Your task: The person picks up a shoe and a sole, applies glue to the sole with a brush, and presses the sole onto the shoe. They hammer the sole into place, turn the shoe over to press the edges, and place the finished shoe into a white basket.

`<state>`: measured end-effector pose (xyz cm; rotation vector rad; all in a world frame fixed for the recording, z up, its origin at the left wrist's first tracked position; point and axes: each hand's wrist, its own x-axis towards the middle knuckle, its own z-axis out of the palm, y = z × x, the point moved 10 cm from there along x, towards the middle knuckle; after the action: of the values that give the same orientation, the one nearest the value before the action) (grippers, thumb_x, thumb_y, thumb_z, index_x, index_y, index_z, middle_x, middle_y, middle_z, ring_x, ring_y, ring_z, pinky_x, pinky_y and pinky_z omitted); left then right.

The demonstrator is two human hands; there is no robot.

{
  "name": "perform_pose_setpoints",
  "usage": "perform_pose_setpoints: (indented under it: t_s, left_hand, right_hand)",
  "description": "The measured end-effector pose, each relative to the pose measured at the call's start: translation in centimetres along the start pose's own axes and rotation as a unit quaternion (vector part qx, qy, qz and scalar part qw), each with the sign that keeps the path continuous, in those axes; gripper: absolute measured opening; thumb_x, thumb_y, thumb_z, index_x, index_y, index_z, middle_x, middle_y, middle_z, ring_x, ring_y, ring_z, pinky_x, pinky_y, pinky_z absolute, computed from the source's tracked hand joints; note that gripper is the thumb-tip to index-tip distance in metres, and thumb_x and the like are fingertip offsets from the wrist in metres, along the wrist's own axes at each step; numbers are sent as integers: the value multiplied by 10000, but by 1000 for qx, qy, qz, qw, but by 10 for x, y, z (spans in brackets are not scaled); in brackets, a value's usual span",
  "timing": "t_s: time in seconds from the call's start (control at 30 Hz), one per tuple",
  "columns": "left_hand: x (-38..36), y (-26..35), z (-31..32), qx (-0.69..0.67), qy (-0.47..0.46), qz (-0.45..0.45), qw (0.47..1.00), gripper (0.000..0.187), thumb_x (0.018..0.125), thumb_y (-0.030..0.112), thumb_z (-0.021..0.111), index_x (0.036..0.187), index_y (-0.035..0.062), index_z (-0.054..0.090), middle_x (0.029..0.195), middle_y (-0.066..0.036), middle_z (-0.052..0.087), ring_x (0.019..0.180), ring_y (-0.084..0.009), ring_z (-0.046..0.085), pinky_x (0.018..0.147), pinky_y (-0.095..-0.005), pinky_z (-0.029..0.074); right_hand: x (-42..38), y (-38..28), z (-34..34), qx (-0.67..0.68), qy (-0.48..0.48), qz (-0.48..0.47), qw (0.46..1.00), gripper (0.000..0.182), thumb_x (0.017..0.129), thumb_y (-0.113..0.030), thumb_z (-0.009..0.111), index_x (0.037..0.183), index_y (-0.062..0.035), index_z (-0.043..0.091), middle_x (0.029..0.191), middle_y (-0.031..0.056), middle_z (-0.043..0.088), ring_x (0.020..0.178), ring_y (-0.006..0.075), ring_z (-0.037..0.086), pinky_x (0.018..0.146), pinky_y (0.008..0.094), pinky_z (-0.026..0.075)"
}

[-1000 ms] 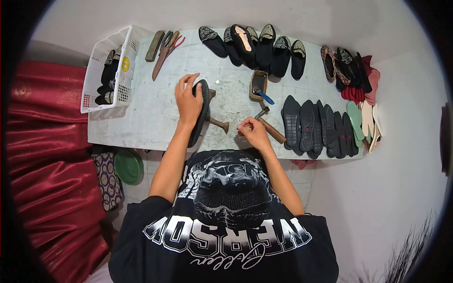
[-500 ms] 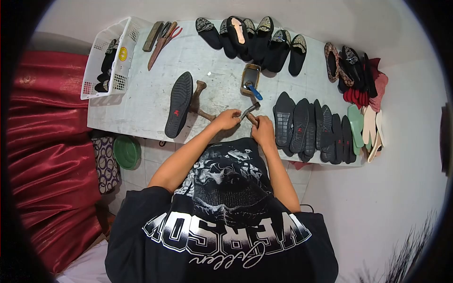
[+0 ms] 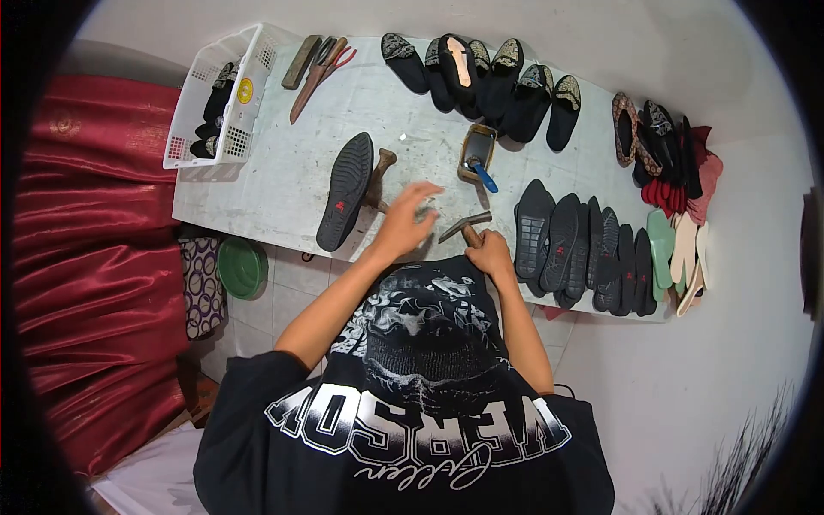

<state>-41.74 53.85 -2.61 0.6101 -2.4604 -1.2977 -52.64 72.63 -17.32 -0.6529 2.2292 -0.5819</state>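
Note:
My right hand (image 3: 490,254) is closed round the wooden handle of a hammer (image 3: 469,227), whose metal head lies over the table near its front edge. To the left of the hammer my left hand (image 3: 412,219) is raised with its fingers apart, holding nothing. Left of that hand a black shoe sole (image 3: 346,190) with a red mark rests, tread up, on a stand (image 3: 383,165) that is partly hidden behind the sole and the hand. Beyond the hammer is a small container (image 3: 476,146) with a blue-handled brush (image 3: 484,178) in it.
Black soles (image 3: 564,245) stand in a row at the right, beside pale insoles (image 3: 684,249). Patterned black shoes (image 3: 564,112) line the back. A white basket (image 3: 184,120) and tools (image 3: 319,73) are at the left of the table (image 3: 257,197).
My left hand has come off the hammer and risen to the left, its fingers spreading. My right hand still holds the hammer. The whole view has shifted slightly.

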Motion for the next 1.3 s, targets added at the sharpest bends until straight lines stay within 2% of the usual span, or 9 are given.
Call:
perform_pose_setpoints:
  t_s: [0.1, 0.23, 0.3, 0.5, 0.57, 0.67, 0.8, 1.1, 1.3]
  left_hand:
    - [-14, 26, -86, 137, 194, 35, 971, 458, 854, 45, 702, 1310, 74, 662, 1375, -158, 564, 1263, -356, 530, 1094, -448, 425]
    - [-33, -7, -134, 194, 255, -44, 946, 646, 846, 157, 794, 1444, 103, 552, 1515, -184, 428, 1366, -415, 437, 1149, -511, 369]
    - [-40, -27, -140, 196, 228, -68, 951, 858, 819, 305, 861, 1544, 130, 436, 1561, -225, 348, 1382, -454, 400, 1145, -545, 364]
    - [-61, -70, -129, 202, 121, -71, 969, 1064, 795, 396, 879, 1641, 212, 260, 1569, -268, 332, 1364, -493, 435, 1087, -554, 441]
    - [-62, -82, -122, 181, 72, -87, 977, 1036, 827, 322, 850, 1652, 294, 225, 1536, -269, 381, 1263, -499, 549, 959, -525, 548]
    - [-60, -96, -120, 139, 25, -105, 984, 1015, 816, 253, 830, 1648, 251, 247, 1465, -258, 468, 1146, -477, 622, 925, -514, 559]
    - [-56, -108, -139, 154, -18, -103, 982, 1030, 792, 158, 810, 1639, 366, 261, 1247, -165, 558, 1019, -433, 662, 821, -517, 574]
    - [-13, -97, -145, 126, -138, 37, 982, 1025, 702, 60, 782, 1592, 386, 392, 1078, -120, 581, 972, -383, 652, 798, -460, 565]
    - [18, -93, -144, 191, -235, 148, 941, 997, 692, 65, 796, 1564, 402, 449, 1234, -100, 584, 1172, -339, 595, 963, -441, 506]
  right_hand:
    - [-12, -16, 1, 43, -26, 17, 999, 477, 713, -253, 740, 1072, 56, 683, 1024, 310, 717, 976, 463, 701, 884, 451, 543]
    - [-22, -69, 1, 203, -40, -11, 978, 309, 818, -228, 713, 960, 40, 651, 819, 193, 698, 808, 342, 702, 748, 444, 541]
    - [-19, -113, -7, 279, -56, -22, 958, 279, 894, -247, 755, 909, 0, 626, 724, 67, 649, 664, 179, 645, 631, 362, 513]
    - [52, -228, -27, 321, 76, -176, 928, 427, 842, -311, 856, 1059, 19, 693, 815, 93, 723, 736, 174, 676, 708, 335, 538]
    - [77, -262, -17, 351, 59, -187, 915, 435, 845, -254, 866, 1120, 26, 677, 858, 70, 711, 738, 140, 652, 673, 306, 520]
    - [90, -297, -10, 342, 32, -209, 916, 421, 824, -167, 894, 1111, 19, 648, 933, 50, 683, 750, 102, 605, 640, 276, 497]
    - [111, -280, 19, 366, -50, -129, 920, 398, 795, -139, 908, 1003, -49, 581, 875, 6, 602, 743, 116, 587, 665, 275, 491]
    - [65, -217, -2, 479, 113, -49, 869, 408, 765, -96, 913, 980, -40, 570, 876, 25, 600, 758, 129, 598, 692, 290, 499]
    - [25, -182, 5, 506, 202, -2, 839, 386, 775, -81, 904, 967, -38, 571, 878, 22, 611, 771, 124, 598, 704, 290, 496]
